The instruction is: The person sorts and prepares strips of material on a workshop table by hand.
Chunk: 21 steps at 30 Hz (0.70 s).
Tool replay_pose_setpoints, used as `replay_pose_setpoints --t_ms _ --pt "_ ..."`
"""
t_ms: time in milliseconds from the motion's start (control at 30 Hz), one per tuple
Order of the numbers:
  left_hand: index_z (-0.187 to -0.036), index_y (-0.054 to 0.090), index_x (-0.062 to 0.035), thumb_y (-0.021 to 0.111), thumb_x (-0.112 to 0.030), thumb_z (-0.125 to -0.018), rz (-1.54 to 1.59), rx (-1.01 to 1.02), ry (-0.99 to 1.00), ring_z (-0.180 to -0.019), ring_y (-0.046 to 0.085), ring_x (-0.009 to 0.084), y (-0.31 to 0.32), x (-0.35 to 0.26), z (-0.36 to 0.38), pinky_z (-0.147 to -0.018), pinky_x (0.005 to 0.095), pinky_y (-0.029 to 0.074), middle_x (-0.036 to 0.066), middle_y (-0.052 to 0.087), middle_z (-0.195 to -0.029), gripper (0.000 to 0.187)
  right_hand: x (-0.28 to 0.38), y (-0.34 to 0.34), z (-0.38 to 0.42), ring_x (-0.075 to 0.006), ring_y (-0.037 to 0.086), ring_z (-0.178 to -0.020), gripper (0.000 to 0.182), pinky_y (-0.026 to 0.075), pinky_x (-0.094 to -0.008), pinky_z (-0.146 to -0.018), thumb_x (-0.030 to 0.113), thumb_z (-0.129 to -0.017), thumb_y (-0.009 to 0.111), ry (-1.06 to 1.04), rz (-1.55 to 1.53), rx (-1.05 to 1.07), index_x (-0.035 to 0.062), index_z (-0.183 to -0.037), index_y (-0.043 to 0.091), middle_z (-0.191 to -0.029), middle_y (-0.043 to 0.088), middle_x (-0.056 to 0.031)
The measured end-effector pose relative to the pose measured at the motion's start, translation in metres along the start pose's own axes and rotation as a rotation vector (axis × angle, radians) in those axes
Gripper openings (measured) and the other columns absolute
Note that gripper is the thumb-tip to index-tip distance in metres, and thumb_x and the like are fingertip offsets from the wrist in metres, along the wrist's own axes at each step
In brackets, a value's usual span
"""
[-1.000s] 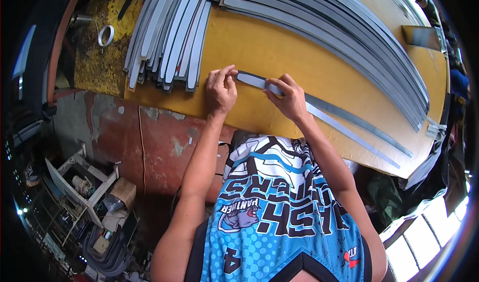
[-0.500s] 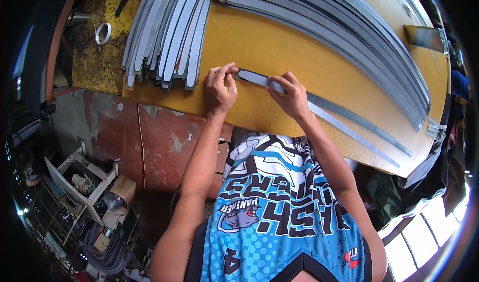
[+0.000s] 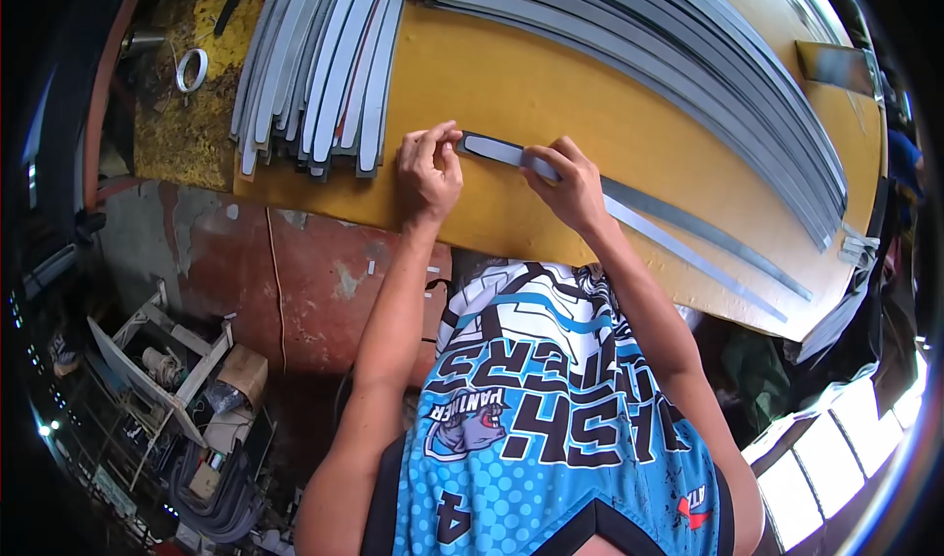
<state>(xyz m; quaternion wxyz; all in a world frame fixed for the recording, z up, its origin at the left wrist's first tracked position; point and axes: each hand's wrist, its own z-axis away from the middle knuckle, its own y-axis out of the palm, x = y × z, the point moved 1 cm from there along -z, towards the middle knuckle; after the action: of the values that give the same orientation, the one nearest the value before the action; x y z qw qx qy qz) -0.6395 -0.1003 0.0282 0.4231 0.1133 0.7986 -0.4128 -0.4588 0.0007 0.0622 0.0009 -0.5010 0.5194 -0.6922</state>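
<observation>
On the yellow table [image 3: 472, 74] lies a dark grey strip [image 3: 708, 232], its rounded end pointing left. A lighter strip [image 3: 688, 253] rests on that end and splits away from it to the right. My right hand [image 3: 570, 184] grips the light strip with fingers and thumb, close to the rounded end. My left hand [image 3: 430, 173] is at the tip of the dark strip, fingers curled and thumb near the fingertips; whether it pinches anything is too small to tell.
A bundle of grey and white strips [image 3: 329, 64] lies at the left. Long curved strips [image 3: 669, 64] are stacked across the back and right. A white tape roll [image 3: 192, 69] sits on the stained left end. A metal piece [image 3: 836, 67] stands at the far right.
The view has shifted slightly, so the table and strips appear a little further left. Both hands keep nearly the same places on the strips.
</observation>
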Motion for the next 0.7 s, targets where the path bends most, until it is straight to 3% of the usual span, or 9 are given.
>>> replay_pose_setpoints --t_ms 700 --pt "-0.102 0.063 -0.011 0.065 -0.004 -0.074 -0.047 0.027 0.03 -0.088 0.058 0.02 -0.0005 0.0007 0.0005 -0.08 0.0341 0.043 -0.002 0.068 -0.088 0.029 -0.0021 0.0028 -0.0002 -0.0275 0.057 -0.07 0.017 0.048 -0.0366 -0.06 0.018 -0.076 0.071 0.005 0.009 0.006 0.0131 -0.092 0.066 -0.08 0.054 -0.0084"
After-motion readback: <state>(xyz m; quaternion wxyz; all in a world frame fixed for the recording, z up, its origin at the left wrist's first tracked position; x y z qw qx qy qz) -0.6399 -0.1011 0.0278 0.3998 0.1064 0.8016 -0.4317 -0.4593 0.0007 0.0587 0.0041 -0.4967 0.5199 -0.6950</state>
